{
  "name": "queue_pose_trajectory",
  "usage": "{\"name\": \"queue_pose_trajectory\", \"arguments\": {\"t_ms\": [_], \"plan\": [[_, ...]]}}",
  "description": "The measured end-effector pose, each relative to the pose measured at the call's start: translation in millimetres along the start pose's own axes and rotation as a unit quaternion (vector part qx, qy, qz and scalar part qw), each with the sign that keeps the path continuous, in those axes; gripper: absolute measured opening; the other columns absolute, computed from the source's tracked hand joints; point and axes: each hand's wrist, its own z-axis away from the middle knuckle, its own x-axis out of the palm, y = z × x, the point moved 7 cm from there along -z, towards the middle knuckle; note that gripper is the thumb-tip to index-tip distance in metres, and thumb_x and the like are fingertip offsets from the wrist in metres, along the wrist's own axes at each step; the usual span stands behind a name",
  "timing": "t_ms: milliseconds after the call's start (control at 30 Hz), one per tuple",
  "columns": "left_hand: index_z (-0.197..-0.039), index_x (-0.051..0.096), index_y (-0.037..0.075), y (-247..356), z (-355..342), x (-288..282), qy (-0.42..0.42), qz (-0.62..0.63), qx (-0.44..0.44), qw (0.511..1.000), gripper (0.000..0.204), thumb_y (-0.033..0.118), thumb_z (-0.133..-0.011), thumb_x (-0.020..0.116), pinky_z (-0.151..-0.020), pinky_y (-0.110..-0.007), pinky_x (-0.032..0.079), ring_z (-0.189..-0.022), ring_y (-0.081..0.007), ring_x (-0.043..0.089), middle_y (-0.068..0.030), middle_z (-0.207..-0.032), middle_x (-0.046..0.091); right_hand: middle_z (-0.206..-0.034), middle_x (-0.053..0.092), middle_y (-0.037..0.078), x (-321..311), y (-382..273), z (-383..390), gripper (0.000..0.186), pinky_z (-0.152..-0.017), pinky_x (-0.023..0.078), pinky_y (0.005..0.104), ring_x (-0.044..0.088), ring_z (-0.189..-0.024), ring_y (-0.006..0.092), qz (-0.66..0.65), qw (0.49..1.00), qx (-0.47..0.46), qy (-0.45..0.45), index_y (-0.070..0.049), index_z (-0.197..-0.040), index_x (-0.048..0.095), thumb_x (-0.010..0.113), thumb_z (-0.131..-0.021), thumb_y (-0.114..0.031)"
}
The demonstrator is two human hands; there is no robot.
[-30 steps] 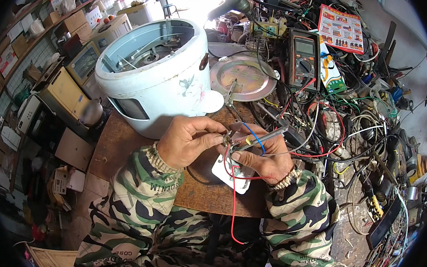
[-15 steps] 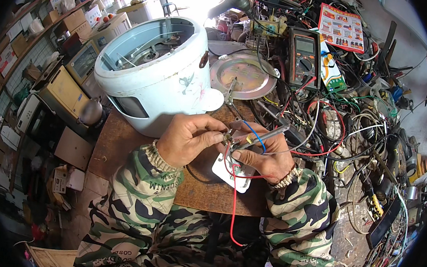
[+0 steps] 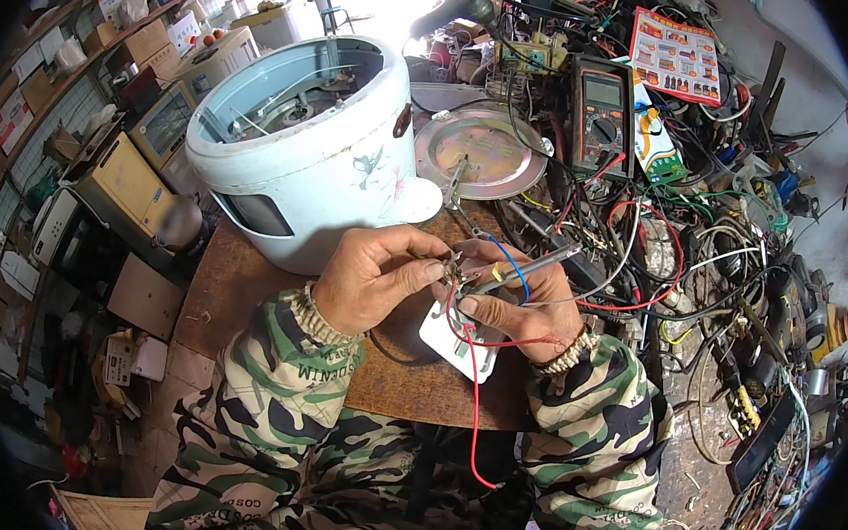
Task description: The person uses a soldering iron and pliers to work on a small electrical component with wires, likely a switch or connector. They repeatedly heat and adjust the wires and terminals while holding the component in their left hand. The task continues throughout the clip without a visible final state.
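Left hand [image 3: 375,279] pinches a small part [image 3: 452,267] just below the cooker [image 3: 304,146]; right hand [image 3: 525,308] grips a white plate [image 3: 455,342] and a probe [image 3: 528,269], red wire [image 3: 472,408] dangling.

The sleeves [image 3: 265,392] are camouflage: green, brown, black and pale patches. The cooker shell [image 3: 304,146] is pale blue with a small floral motif. A red wire [image 3: 475,409], a blue wire [image 3: 513,267], a white part [image 3: 450,342], a brown surface [image 3: 233,290], a silver-grey round plate [image 3: 483,150].
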Motion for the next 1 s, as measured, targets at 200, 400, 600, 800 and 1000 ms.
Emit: {"name": "queue_pose_trajectory", "arguments": {"t_ms": [200, 400, 600, 800, 1000], "plan": [[-0.125, 0.060, -0.010, 0, 2, 7, -0.018, 0.045, 0.014, 0.999, 0.039, 0.013, -0.096, 0.072, -0.082, -0.027, 0.055, -0.096, -0.0125, 0.067, -0.0100, -0.108, 0.071, -0.114, 0.069, 0.010, -1, 1, 4, 0.024, -0.086, 0.052, 0.0318, 0.065, -0.100, 0.0170, -0.006, 1.000, 0.023, 0.020, 0.002, -0.110, 0.073, 0.078, -0.089, -0.009], [-0.126, 0.061, -0.009, -3, 1, 10, -0.046, 0.063, 0.009, 0.997, 0.038, 0.009, -0.095, 0.073, -0.087, -0.027, 0.055, -0.099, -0.0134, 0.066, -0.0104, -0.111, 0.067, -0.123, 0.069, 0.013, -2, 5, 5, 0.047, -0.101, 0.049, 0.0330, 0.065, -0.111, 0.0171, -0.038, 0.998, 0.048, 0.034, 0.006, -0.131, 0.062, 0.079, -0.087, -0.002], [-0.121, 0.064, -0.008, -9, 0, 11, -0.025, 0.097, 0.004, 0.995, 0.031, 0.006, -0.095, 0.071, -0.084, -0.026, 0.055, -0.095, -0.0121, 0.066, -0.0084, -0.109, 0.066, -0.132, 0.062, 0.011, -1, -4, 3, 0.033, -0.099, 0.047, 0.0329, 0.060, -0.115, 0.0166, -0.022, 0.999, -0.027, 0.021, 0.000, -0.118, 0.070, 0.079, -0.087, -0.004], [-0.118, 0.066, -0.008, -5, 1, 10, -0.003, 0.077, 0.027, 0.997, 0.028, 0.006, -0.094, 0.073, -0.081, -0.025, 0.053, -0.093, -0.0104, 0.064, -0.0068, -0.106, 0.066, -0.129, 0.061, 0.010, 1, -2, 0, 0.022, -0.100, 0.047, 0.0338, 0.058, -0.115, 0.0161, -0.061, 0.998, -0.006, 0.020, -0.002, -0.104, 0.067, 0.079, -0.087, -0.005], [-0.117, 0.065, -0.008, -11, -2, 16, -0.015, 0.125, 0.002, 0.992, 0.028, 0.005, -0.093, 0.073, -0.079, -0.025, 0.052, -0.090, -0.0086, 0.062, -0.0057, -0.104, 0.065, -0.129, 0.061, 0.010, 0, -2, 1, 0.019, -0.099, 0.046, 0.0327, 0.058, -0.113, 0.0157, -0.058, 0.998, 0.015, 0.031, -0.002, -0.100, 0.066, 0.080, -0.087, -0.006]]}}
